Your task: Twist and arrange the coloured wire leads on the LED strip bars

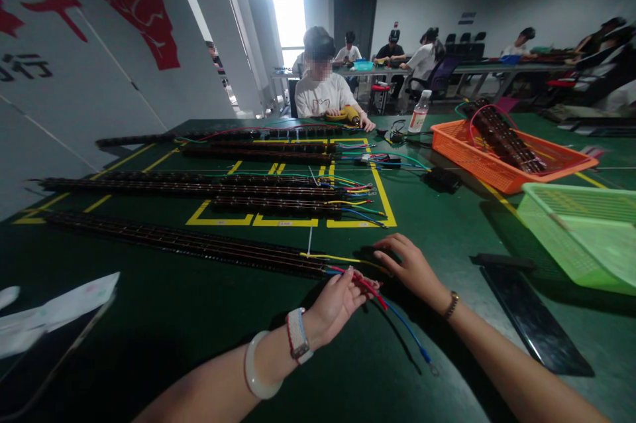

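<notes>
My left hand [340, 300], palm up, closes around red wires [368, 287] at the end of a long dark cable bundle [199, 244] that lies across the table. A blue wire [405, 330] with a ring terminal trails from under that hand towards the lower right. My right hand [410, 267] hovers just beyond, fingers apart, beside the tip of a yellow wire [348, 258]. Whether it touches that wire I cannot tell. A white cable tie [309, 242] stands up from the bundle near its wire end.
Several more dark bundles [268, 192] lie behind, over yellow tape outlines. On the right are an orange basket [477, 161], a green basket [571, 237], a black flat device [536, 317] and a bottle [420, 111]. A person [322, 91] sits opposite with a yellow tool [350, 116].
</notes>
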`<state>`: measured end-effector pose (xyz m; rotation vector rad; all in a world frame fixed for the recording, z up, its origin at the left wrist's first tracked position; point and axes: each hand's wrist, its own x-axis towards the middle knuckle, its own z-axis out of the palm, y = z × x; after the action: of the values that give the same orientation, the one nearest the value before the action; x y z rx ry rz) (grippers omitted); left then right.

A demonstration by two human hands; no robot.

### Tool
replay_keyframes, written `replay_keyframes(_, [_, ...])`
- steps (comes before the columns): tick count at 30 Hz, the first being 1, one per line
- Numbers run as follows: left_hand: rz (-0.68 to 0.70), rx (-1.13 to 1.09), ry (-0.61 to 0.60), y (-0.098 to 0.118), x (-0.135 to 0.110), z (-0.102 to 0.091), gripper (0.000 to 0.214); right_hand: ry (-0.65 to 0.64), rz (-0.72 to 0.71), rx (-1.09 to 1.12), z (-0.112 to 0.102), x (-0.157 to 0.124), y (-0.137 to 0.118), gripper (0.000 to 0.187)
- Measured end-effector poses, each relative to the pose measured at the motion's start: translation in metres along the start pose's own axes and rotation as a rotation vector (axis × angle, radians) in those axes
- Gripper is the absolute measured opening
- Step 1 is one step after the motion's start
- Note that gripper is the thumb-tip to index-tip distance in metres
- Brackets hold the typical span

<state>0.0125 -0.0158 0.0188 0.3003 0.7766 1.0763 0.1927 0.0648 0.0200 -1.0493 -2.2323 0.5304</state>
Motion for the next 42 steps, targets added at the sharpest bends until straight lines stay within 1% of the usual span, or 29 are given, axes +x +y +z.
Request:
replay_keyframes(2, [0.007,-0.014,-0.014,-0.001,0.001,-0.002,0.018,-0.034,-0.066,-0.005,-0.010,-0.005,-0.010,0.024])
replay_keyframes(4, [0.014,-0.021,-0.020,-0.002,0.002,-0.004,0.018,-0.138,-0.204,-0.074,-0.017,-0.010,-0.020,0.030])
replay_keyframes(6, [0.003,-0.007,-0.022,-0.003,0.003,-0.006,0.018,-0.268,-0.314,-0.172,-0.019,-0.012,-0.028,0.035])
replay_keyframes(8, [-0.011,0.008,-0.030,-0.004,0.004,-0.008,0.020,-0.370,-0.342,-0.245,-0.016,-0.013,-0.034,0.035])
replay_keyframes(11, [0.004,-0.010,-0.055,-0.003,0.004,-0.007,0.020,-0.433,-0.310,-0.275,-0.011,-0.013,-0.037,0.027])
replay_keyframes(14, [0.008,-0.018,-0.058,-0.001,0.003,-0.005,0.021,-0.416,-0.247,-0.311,-0.010,-0.013,-0.034,0.022])
replay_keyframes(18, [-0.001,-0.003,-0.071,-0.001,0.003,-0.003,0.027,-0.310,-0.108,-0.387,-0.013,-0.011,-0.029,0.025])
replay_keyframes(20, [0.005,0.021,-0.077,-0.002,0.004,-0.005,0.030,-0.278,-0.056,-0.416,-0.011,-0.010,-0.026,0.024])
replay_keyframes(24, [0.015,0.056,-0.090,-0.004,0.005,-0.008,0.034,-0.274,0.018,-0.467,-0.003,-0.012,-0.023,0.029])
replay_keyframes(29, [0.025,0.061,-0.072,-0.003,0.003,-0.007,0.031,-0.269,0.053,-0.520,0.006,-0.009,-0.020,0.035])
replay_keyframes(34, [0.038,0.060,-0.043,-0.003,0.001,-0.005,0.028,-0.244,0.097,-0.566,0.004,-0.002,-0.016,0.035])
replay_keyframes(38, [0.034,0.066,-0.058,-0.003,0.001,-0.006,0.028,-0.295,0.122,-0.559,0.001,-0.005,-0.016,0.039])
replay_keyframes(42, [0.033,0.072,-0.066,-0.002,0.002,-0.006,0.028,-0.356,0.105,-0.497,0.003,-0.010,-0.017,0.039])
